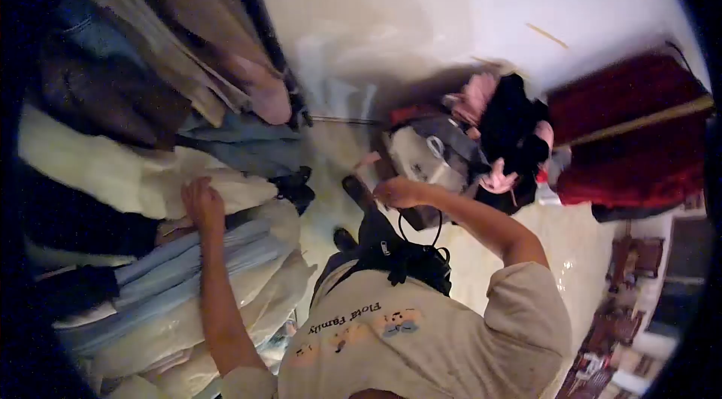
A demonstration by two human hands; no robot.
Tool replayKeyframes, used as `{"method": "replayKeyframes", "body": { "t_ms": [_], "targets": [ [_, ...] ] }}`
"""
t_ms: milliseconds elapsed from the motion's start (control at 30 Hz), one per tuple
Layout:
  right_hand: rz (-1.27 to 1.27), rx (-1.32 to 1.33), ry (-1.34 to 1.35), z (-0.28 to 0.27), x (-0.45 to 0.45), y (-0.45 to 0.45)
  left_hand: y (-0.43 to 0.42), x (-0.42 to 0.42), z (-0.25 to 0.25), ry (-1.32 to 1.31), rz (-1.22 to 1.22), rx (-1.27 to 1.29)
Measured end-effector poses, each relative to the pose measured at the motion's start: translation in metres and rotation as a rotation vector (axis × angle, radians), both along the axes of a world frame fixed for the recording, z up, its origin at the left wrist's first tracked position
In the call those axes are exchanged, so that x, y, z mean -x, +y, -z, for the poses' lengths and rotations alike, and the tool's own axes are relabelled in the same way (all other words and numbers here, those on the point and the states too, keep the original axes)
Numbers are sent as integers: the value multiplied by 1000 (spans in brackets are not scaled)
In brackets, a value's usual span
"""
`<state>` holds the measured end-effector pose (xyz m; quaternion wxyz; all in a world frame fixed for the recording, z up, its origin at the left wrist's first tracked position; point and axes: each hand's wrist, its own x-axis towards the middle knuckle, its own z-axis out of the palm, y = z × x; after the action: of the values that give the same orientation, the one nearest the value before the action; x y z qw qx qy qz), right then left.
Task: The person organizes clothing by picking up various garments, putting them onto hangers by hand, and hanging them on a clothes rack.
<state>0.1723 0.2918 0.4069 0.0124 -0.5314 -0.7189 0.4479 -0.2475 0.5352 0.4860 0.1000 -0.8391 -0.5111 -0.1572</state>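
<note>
My left hand (201, 206) is at a row of hanging clothes on the left, its fingers bent against a cream garment (162, 182) and seeming to grip its cloth. Pale blue garments (218, 246) hang just below that hand, and a dark brown garment (105, 98) is above. My right hand (398, 192) is closed in front of my body, over a grey and white bag (429, 151) on the floor. Whether anything sits inside its fingers is hidden. A black bag with thin handles (410, 260) hangs at my waist.
Black and pink clothing (511, 128) is piled beside the grey and white bag. Dark red cloth (624, 128) covers something by the wall at right. Wooden furniture (635, 263) stands farther right. My shoes (344, 239) are on the shiny pale floor.
</note>
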Motion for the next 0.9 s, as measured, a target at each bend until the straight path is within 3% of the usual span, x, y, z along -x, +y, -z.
{"method": "replayKeyframes", "body": {
  "t_ms": [67, 100, 167, 267, 300, 367, 433, 500, 567, 600, 700, 733, 833, 867, 900],
  "targets": [
    [144, 46, 115, -14, 20, -40, -13, 7, 2, -145, 21, 175],
    [292, 104, 186, -56, 31, -56, -24, 8, 11, -123, 55, 224],
    [306, 139, 49, -65, 28, -84, -51, 1, 31, -69, 148, 309],
    [416, -39, 46, -44, 4, -125, -98, 10, 111, -91, 226, 364],
    [542, -22, 133, -48, -8, -134, -112, 7, 131, -91, 187, 485],
    [777, 8, 317, -59, -37, -145, -162, -21, 87, -137, 204, 558],
    [1221, 89, 242, -93, -59, -142, -192, 5, 141, -127, 356, 470],
    [1439, -140, 343, -59, -100, -156, -211, 5, 150, -175, 339, 546],
    [1521, -629, -122, -20, -145, -156, -234, -28, 102, -254, 141, 820],
    [1521, -872, -362, -21, -158, -150, -239, -33, 105, -265, 142, 811],
    [1987, -437, 330, -26, -186, -122, -255, -53, 111, -305, 148, 792],
    [2000, -405, 650, -37, -185, -115, -264, -71, 94, -304, 159, 797],
    [1972, -299, 356, -20, -220, -107, -291, -108, 89, -512, 88, 964],
    [1801, -309, 291, -25, -236, -114, -299, -111, 105, -571, 133, 959],
    [1719, -329, 396, -44, -244, -116, -307, -115, 114, -633, 180, 954]
  ]
}}
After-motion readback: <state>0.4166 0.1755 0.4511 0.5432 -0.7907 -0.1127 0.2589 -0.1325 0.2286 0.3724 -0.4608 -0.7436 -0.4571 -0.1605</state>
